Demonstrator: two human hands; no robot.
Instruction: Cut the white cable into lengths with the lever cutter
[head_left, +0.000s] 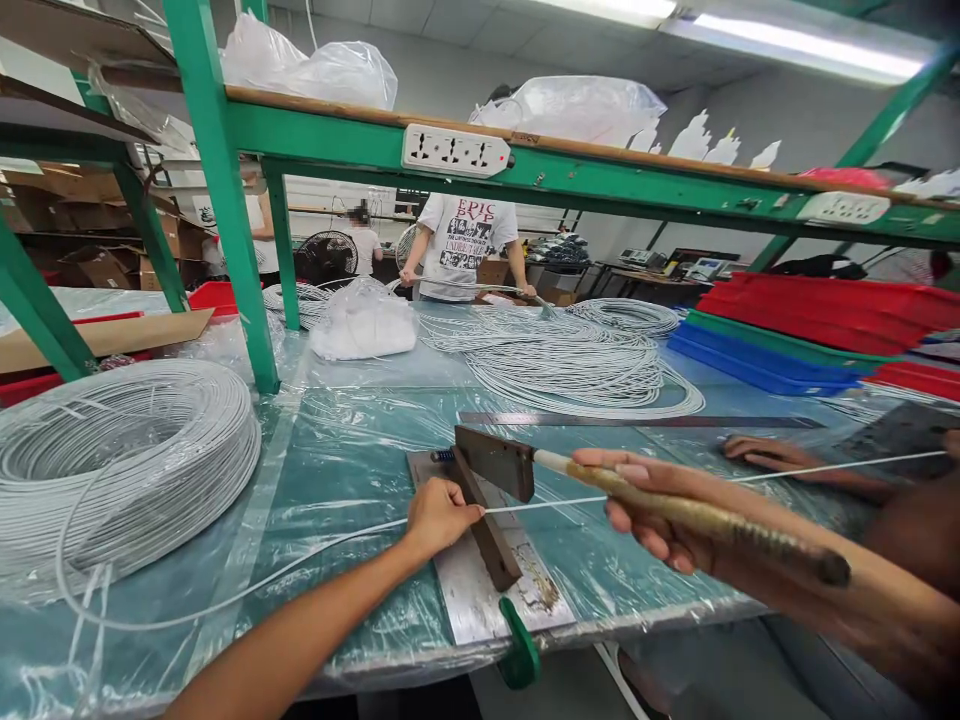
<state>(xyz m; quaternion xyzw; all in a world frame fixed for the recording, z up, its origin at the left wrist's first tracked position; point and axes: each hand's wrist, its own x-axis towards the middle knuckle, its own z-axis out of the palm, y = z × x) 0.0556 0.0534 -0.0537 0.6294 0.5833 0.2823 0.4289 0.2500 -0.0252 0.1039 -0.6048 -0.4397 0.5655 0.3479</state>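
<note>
My left hand point(442, 515) is closed in a pinch on a thin white cable point(330, 542), beside the metal bar of a lever cutter. The cutter's dark blade point(491, 462) is raised over the cable. My right hand point(652, 525) holds the cutter's worn, long handle point(697, 515), with the thumb along it and the fingers loosely curled below. A pale base plate point(461, 590) carries the cutter, and a green clamp point(519, 645) sits at the table edge. The cable runs from a large coil point(225, 480) at left, across the bar, and off to the right.
A co-worker's hand point(772, 455) rests at right near the cable. Behind lie a steel ruler point(637, 420), loose cable loops point(577, 370) and stacked trays point(817, 320). Another person point(469, 245) stands opposite, holding cable. A green shelf frame point(225, 200) rises at left.
</note>
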